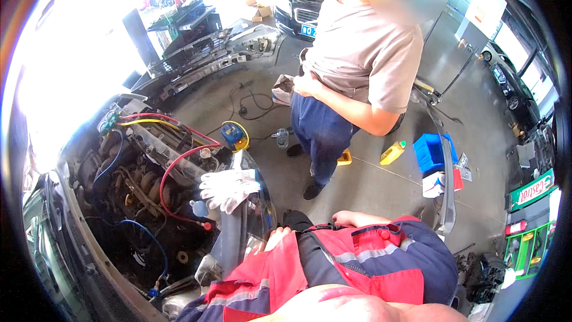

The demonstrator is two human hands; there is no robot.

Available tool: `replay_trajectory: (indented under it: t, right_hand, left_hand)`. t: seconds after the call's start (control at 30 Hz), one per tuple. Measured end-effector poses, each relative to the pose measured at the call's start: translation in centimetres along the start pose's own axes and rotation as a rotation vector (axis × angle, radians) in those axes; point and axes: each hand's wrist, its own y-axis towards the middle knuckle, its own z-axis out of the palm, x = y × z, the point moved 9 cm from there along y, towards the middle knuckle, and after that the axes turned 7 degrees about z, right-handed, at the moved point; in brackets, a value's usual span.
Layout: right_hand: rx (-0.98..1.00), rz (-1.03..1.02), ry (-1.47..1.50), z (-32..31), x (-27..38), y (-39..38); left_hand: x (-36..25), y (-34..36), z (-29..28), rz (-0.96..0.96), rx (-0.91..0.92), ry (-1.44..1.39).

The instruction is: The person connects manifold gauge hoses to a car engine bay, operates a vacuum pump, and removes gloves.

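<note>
Lying sideways, white gloves (231, 186) point mostly left

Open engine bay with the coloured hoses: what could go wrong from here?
The loose white fabric gloves lie on the edge of the open engine bay, so a bump might drop them among the parts. The long, thin red rubber-like hose arches over the bay and could snag a sleeve. The thin black cable trailing on the floor might trip someone.
</note>
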Motion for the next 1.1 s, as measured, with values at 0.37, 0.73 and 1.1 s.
replay_trajectory:
  t: [0.37,0.73,1.1]
  right_hand:
    - [0.031,0.062,0.015,-0.9,-0.2,0.7]
    - [0.039,0.001,-0.023,-0.5,-0.2,1.1]
    - [-0.155,-0.236,0.367,-6.9,8.4,-9.4]
  left_hand:
    - [-0.2,0.3,-2.6,-0.14,0.207,-0.195]
    - [-0.8,0.3,-3.3,-0.173,0.268,-0.208]
    - [1.1,0.3,3.3,0.14,-0.023,-0.039]
